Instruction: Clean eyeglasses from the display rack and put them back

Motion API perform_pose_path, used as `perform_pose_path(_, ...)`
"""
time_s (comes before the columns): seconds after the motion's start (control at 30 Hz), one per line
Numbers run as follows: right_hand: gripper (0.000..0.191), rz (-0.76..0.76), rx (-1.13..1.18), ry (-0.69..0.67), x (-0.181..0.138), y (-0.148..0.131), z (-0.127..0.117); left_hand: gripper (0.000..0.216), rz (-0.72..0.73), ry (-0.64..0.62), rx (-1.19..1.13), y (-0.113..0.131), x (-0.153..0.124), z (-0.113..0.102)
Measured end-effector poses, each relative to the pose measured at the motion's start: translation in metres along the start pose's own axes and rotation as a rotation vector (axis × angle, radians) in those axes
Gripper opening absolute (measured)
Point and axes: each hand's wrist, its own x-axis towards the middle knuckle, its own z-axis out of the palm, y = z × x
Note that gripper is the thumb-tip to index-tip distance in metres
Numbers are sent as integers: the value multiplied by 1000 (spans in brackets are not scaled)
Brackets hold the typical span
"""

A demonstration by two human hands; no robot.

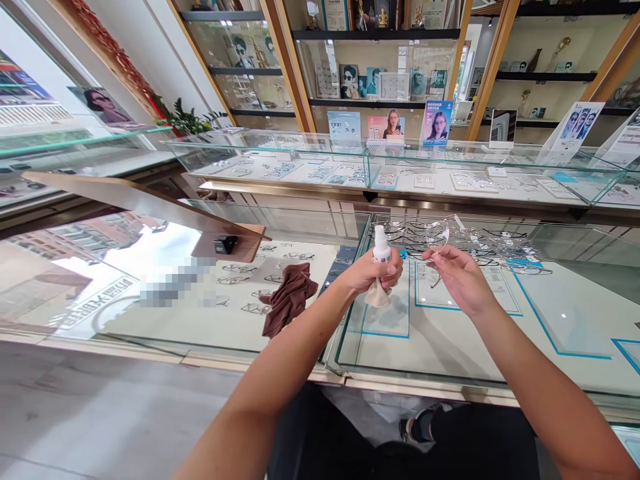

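My left hand [383,270] is wrapped round a small white spray bottle [381,248], held upright, with a beige cloth [377,295] hanging out below the fingers. To its right, my right hand [459,270] pinches a thin-rimmed pair of eyeglasses [440,248], held up beside the bottle; a small white tag seems to stand at its top. Many eyeglass frames [505,247] lie in rows just beyond both hands. A crumpled brown cloth [291,297] rests on the glass counter left of my left forearm.
Glass display counters [430,370] spread below my hands. A wood-backed mirror [150,207] leans on the left. Behind runs another glass case [300,170] with advertising cards [437,123] on top. Shelves [370,73] stand at the back, a green plant [187,119] at the left.
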Motion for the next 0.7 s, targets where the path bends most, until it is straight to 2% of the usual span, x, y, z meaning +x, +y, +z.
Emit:
perform_pose_path(0.13,41,1,-25,-5,-2,0,3,61,8,46,13,0,1,3)
perform_pose_path(0.27,43,4,-64,1,-2,1,5,80,46,39,-1,1,5,4)
perform_pose_path(0.4,46,58,-96,31,-3,4,7,90,23,127,80,3,8,5)
perform_pose_path(0.57,47,77,-124,23,-4,7,8,89,-22,217,143,1,8,11)
perform_pose_path(0.7,45,80,-124,34,-4,7,9,80,-34,314,161,0,5,17)
